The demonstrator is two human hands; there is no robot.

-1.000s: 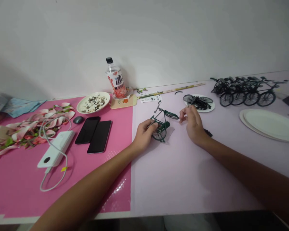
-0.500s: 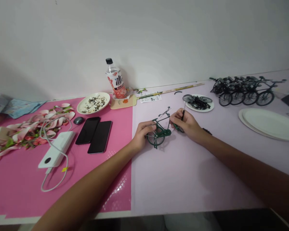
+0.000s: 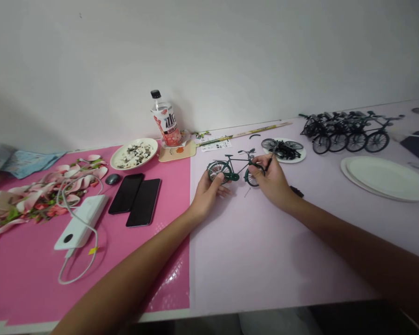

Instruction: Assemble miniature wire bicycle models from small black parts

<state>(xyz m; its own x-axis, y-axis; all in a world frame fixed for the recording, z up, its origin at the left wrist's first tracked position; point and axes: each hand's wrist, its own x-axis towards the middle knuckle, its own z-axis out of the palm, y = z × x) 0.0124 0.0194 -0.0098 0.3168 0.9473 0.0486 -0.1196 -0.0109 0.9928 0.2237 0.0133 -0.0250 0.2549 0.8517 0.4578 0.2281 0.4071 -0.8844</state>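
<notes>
A small dark green model bicycle [image 3: 234,177] is held upright, side-on, between my two hands. My left hand [image 3: 209,193] pinches its rear wheel from below, thumb in front. My right hand [image 3: 270,179] grips the front wheel at the right end. Tucked in the same right hand is a slim black-handled tool [image 3: 269,163], which looks like a small screwdriver. Its tip is hard to make out against the plate behind. A thin metal piece [image 3: 247,191] shows just below the front wheel. Beside my right wrist lies a small black part [image 3: 296,191].
Behind my right hand, a plate [image 3: 302,159] carries black parts and wheels. Several model bicycles [image 3: 349,135] stand in a row at the back right, near stacked white plates [image 3: 387,179]. Leftward are a bottle [image 3: 167,123], a bowl [image 3: 117,160], phones [image 3: 144,203], a power bank [image 3: 82,221] and petals.
The bicycle has been turned from a tilted pose to a level, upright one. My left hand has shifted from above the rear wheel to beneath it. The tool in my right hand has tilted.
</notes>
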